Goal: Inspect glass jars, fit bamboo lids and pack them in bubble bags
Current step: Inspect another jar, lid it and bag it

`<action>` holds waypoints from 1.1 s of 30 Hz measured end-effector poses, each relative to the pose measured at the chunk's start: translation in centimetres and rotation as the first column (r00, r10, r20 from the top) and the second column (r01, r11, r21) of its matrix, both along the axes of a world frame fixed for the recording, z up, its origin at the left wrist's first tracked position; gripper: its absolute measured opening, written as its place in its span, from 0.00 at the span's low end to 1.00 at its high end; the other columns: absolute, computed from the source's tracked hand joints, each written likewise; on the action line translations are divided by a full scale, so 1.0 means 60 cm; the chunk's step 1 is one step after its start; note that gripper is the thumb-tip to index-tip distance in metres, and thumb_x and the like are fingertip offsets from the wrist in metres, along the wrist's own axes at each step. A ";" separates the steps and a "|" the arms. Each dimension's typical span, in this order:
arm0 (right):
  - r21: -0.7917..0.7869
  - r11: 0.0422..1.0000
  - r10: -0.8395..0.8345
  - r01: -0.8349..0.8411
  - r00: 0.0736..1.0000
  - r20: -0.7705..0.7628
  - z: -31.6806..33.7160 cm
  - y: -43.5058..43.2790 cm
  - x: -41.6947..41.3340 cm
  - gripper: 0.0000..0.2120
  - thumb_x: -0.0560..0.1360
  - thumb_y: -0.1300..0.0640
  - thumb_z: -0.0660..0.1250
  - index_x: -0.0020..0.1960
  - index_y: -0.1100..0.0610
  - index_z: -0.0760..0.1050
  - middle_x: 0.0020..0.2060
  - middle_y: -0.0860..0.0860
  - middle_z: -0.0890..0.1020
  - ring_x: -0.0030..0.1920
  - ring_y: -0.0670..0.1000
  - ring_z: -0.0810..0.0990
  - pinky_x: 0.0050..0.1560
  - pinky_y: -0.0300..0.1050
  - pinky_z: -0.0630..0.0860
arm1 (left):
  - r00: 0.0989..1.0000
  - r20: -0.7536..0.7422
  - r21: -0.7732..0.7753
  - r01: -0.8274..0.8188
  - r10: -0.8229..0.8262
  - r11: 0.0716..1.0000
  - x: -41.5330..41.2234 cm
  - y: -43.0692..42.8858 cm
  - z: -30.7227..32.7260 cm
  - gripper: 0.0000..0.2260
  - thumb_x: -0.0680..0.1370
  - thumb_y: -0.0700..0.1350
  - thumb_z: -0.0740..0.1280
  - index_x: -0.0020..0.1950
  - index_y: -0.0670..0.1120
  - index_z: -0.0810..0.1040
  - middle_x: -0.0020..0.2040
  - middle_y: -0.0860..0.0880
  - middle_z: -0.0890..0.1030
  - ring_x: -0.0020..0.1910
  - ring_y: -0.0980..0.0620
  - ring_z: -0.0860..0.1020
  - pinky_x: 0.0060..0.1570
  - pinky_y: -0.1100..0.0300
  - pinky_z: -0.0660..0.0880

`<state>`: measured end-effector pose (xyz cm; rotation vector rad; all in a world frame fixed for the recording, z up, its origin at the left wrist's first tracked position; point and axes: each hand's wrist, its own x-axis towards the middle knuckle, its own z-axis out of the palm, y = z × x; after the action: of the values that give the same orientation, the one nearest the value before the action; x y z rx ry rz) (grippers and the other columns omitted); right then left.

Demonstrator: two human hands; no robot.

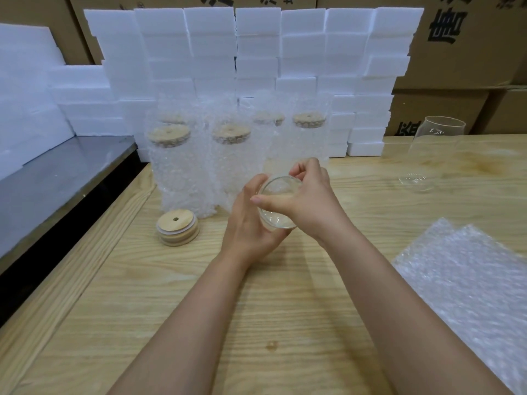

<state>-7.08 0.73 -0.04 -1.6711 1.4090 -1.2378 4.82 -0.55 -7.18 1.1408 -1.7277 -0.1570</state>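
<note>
A clear glass jar point(278, 205) is held tilted above the middle of the wooden table point(176, 303), its mouth pointing away from me. My left hand point(251, 223) cups it from the left and below. My right hand point(308, 203) grips it from the right, thumb across its side and fingers curled at the rim. A small stack of bamboo lids point(177, 227) with a centre hole lies to the left. Several lidded jars in bubble bags point(182, 169) stand behind. A pile of flat bubble bags point(467, 275) lies at the right.
An empty glass jar point(430, 155) stands at the far right of the table. A wall of white foam blocks point(256, 52) runs along the back, with cardboard boxes point(470, 47) behind. A grey metal surface point(57, 181) adjoins the table on the left.
</note>
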 end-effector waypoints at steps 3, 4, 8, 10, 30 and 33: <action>-0.020 0.999 0.024 -0.026 0.998 -0.058 0.001 -0.004 -0.003 0.30 0.59 0.44 0.80 0.50 0.49 0.64 0.47 0.42 0.65 0.56 0.48 0.70 0.49 0.40 0.70 | 1.000 -0.010 0.013 -0.003 0.003 1.000 -0.001 0.001 0.004 0.38 0.64 0.58 0.74 0.67 0.56 0.56 0.64 0.50 0.71 0.60 0.44 0.75 0.55 0.44 0.75; -0.021 0.998 0.049 -0.050 0.997 -0.059 0.002 -0.005 -0.006 0.28 0.60 0.43 0.79 0.50 0.48 0.65 0.48 0.42 0.66 0.54 0.47 0.71 0.47 0.39 0.69 | 1.000 -0.020 0.016 -0.007 0.007 1.000 0.000 0.001 0.004 0.38 0.64 0.57 0.75 0.67 0.56 0.56 0.64 0.52 0.70 0.61 0.44 0.75 0.55 0.44 0.75; -0.073 0.978 0.206 -0.197 0.968 0.146 0.009 -0.006 -0.040 0.20 0.71 0.35 0.63 0.51 0.50 0.76 0.51 0.46 0.80 0.51 0.45 0.78 0.56 0.48 0.75 | 0.999 -0.054 -0.030 0.000 -0.001 1.000 0.003 0.002 0.008 0.43 0.63 0.59 0.75 0.70 0.46 0.59 0.62 0.62 0.68 0.62 0.49 0.74 0.60 0.51 0.73; -0.109 0.939 0.341 -0.326 0.923 0.179 0.003 -0.009 -0.074 0.17 0.76 0.41 0.65 0.58 0.49 0.77 0.57 0.43 0.80 0.60 0.45 0.76 0.65 0.50 0.72 | 0.999 -0.050 -0.059 0.010 -0.013 0.998 0.003 0.003 0.009 0.43 0.64 0.59 0.76 0.70 0.41 0.62 0.62 0.62 0.67 0.62 0.51 0.74 0.59 0.51 0.74; -0.100 0.975 0.222 -0.198 0.874 0.433 -0.017 -0.014 -0.079 0.26 0.68 0.46 0.74 0.62 0.53 0.72 0.50 0.56 0.83 0.47 0.52 0.82 0.51 0.48 0.79 | 0.874 -0.371 -0.056 0.317 -0.314 0.947 -0.014 0.006 0.008 0.27 0.77 0.59 0.60 0.74 0.58 0.56 0.61 0.46 0.79 0.57 0.50 0.79 0.55 0.55 0.76; 0.024 0.987 0.119 -0.160 0.817 0.564 -0.018 -0.022 -0.078 0.26 0.66 0.38 0.66 0.57 0.55 0.74 0.42 0.56 0.85 0.40 0.54 0.83 0.45 0.50 0.80 | 0.736 -0.611 0.109 0.444 -0.293 0.889 -0.022 0.006 0.016 0.19 0.78 0.56 0.57 0.70 0.57 0.64 0.53 0.47 0.83 0.46 0.48 0.83 0.43 0.57 0.80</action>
<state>-11.75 -0.59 -1.12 -1.1884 0.9337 -1.4230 3.47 -0.18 -6.23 0.7777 -1.3682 -0.9096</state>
